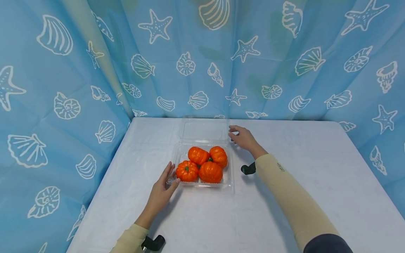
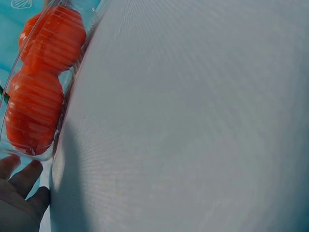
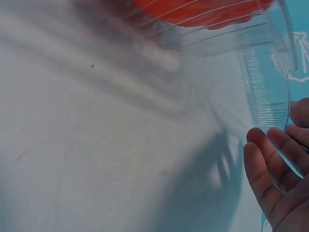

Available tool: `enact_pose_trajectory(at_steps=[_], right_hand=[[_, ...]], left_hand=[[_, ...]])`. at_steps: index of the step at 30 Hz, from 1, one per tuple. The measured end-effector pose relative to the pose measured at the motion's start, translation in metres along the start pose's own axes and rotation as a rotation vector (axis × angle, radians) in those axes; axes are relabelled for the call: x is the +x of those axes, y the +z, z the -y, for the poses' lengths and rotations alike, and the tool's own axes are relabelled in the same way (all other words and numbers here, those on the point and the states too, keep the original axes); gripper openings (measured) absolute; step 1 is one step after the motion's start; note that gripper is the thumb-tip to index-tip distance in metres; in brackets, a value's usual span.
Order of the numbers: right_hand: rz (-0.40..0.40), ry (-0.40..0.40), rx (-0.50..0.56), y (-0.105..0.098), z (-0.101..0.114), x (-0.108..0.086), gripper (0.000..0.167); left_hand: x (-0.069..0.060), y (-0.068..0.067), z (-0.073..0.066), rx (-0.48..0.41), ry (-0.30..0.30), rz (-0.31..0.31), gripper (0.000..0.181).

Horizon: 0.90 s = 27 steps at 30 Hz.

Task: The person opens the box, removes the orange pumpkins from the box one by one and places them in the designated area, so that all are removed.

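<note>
Lying in clear box [image 1: 207,185]: four pumpkins [image 1: 209,171]; left hand [image 1: 162,189] spread wide, right hand [image 1: 244,138] loosely parted beside lid [image 1: 204,130].

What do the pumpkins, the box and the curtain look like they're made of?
Pumpkins: likely plastic or foam, glossy, with bright highlights, though possibly real. Box: probably thin clear plastic, shiny, see-through with moulded ribs. Curtain: fabric or plastic sheeting, fairly smooth, hanging in soft folds.

four pumpkins [image 1: 209,171] sit in an open clear box [image 1: 205,185].
</note>
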State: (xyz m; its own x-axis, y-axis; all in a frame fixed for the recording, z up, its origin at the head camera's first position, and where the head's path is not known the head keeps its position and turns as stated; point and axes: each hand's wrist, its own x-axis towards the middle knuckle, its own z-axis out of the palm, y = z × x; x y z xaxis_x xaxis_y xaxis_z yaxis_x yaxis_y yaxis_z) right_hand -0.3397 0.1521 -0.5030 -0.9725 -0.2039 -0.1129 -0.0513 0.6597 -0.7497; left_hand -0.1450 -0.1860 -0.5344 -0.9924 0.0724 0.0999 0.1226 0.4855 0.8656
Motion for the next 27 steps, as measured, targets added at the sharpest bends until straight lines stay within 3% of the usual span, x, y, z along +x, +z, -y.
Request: enact_pose_trajectory(at_steps=[14,27], right_hand=[[0.006,0.002,0.000,-0.001,-0.001,-0.004,0.050],[-0.042,-0.065,-0.062,-0.006,-0.001,-0.012,0.044]], left_hand=[[0.000,0.001,0.002,-0.008,0.015,-0.006,0.077],[0.000,0.000,-0.001,-0.004,0.005,-0.004,0.075]])
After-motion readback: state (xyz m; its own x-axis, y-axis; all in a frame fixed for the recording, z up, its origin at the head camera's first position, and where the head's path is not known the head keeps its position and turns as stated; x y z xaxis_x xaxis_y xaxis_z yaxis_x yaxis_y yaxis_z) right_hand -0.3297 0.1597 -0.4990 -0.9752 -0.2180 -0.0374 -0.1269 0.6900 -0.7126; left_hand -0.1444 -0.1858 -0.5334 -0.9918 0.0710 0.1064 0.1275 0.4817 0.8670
